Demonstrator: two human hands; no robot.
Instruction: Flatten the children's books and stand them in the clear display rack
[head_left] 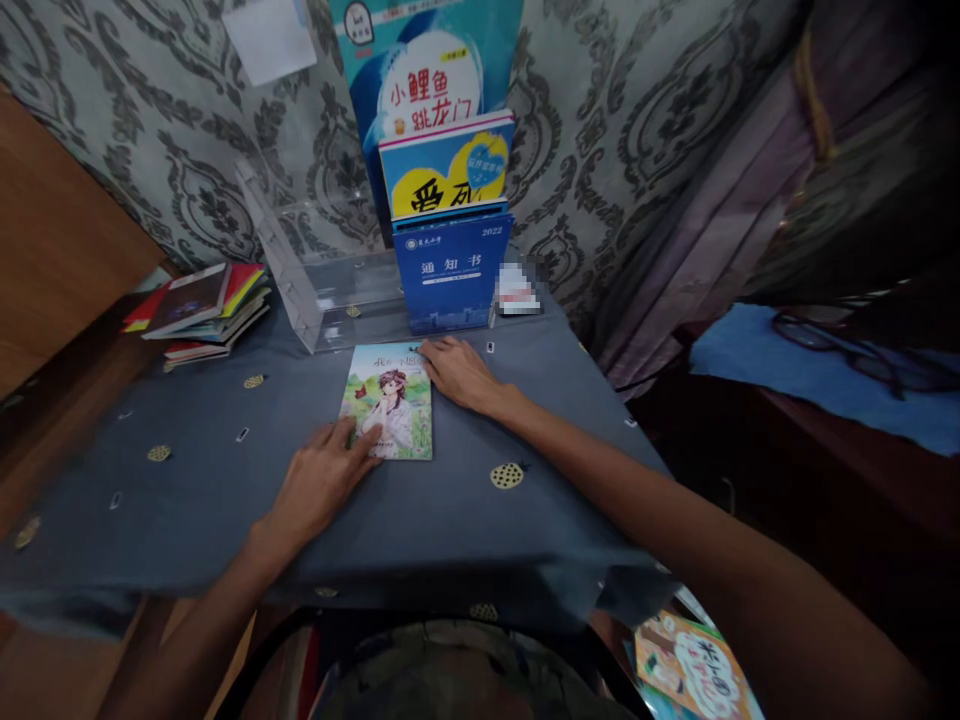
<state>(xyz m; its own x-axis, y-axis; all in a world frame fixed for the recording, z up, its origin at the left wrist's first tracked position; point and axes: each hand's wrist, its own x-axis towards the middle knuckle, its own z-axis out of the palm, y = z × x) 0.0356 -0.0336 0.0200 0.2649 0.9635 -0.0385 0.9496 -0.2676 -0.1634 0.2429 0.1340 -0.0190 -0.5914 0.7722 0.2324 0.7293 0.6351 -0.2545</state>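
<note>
Patterned clothing (397,665), bottom centre; mid-frame, my left hand (326,470), right hand (461,375) on booklet (393,405) — grip unclenched, likely steadying; lifting would need edge pinched.

The booklet (390,400) is smooth paper, the rack (292,285) glossy plastic, the tablecloth (420,520) matt.

Purple curtain (694,245), blue cloth (742,350), white paper (271,45)

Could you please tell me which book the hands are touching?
The booklet lying flat before the clear rack: left hand and right hand touch it; the stacked books and standing books are untouched.
</note>
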